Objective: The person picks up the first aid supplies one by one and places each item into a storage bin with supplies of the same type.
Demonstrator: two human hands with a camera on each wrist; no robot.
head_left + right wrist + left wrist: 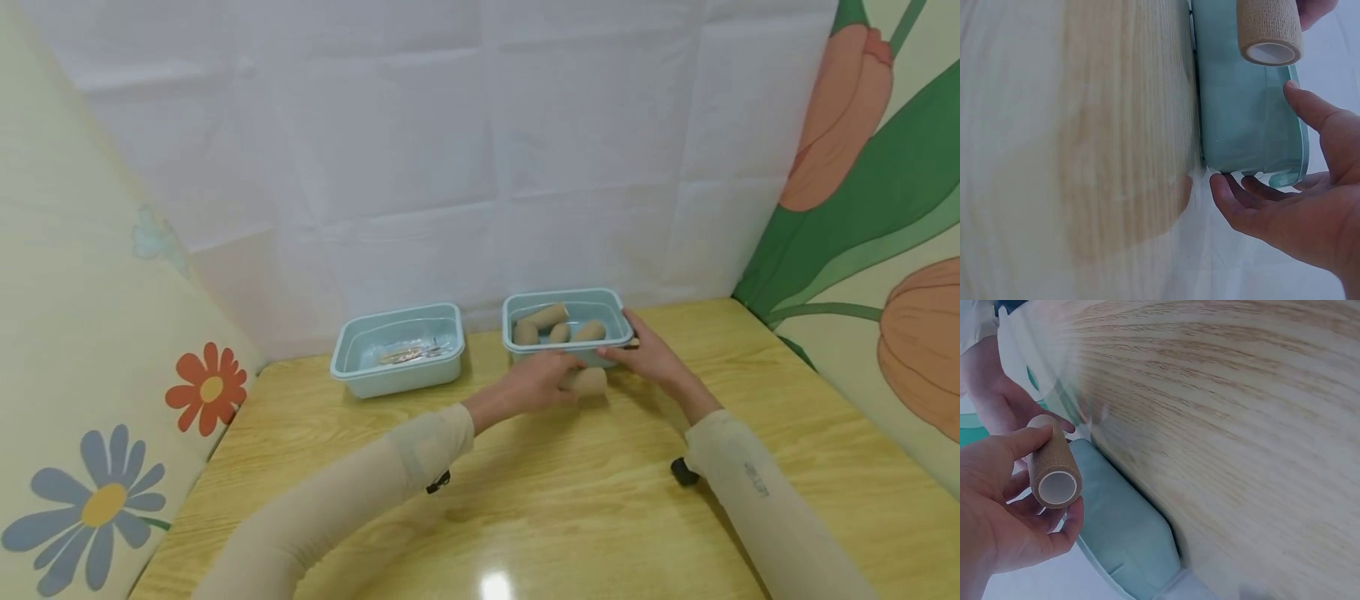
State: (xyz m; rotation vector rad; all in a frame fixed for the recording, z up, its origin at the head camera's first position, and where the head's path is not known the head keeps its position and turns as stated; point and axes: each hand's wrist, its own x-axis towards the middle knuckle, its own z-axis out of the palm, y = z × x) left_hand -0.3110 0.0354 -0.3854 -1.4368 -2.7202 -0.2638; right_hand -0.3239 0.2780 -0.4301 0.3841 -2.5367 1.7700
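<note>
My left hand (531, 385) holds a tan, textured bandage roll (585, 382) just in front of the right-hand blue plastic bin (566, 295). In the left wrist view the hollow white core of the roll (1058, 487) faces the camera, with the thumb over its top and the fingers beneath. My right hand (651, 357) grips the right end of that bin, thumb at the front rim and fingers along the end wall (1254, 150). Inside the bin lie several more tan rolls (544, 317).
A second blue bin (396, 388) stands to the left, with small clear-wrapped items (412, 353) in it. Both bins sit on a wood-grain table (540, 517) against a white sheet (405, 150). Flower-painted panels (847, 267) flank the sides.
</note>
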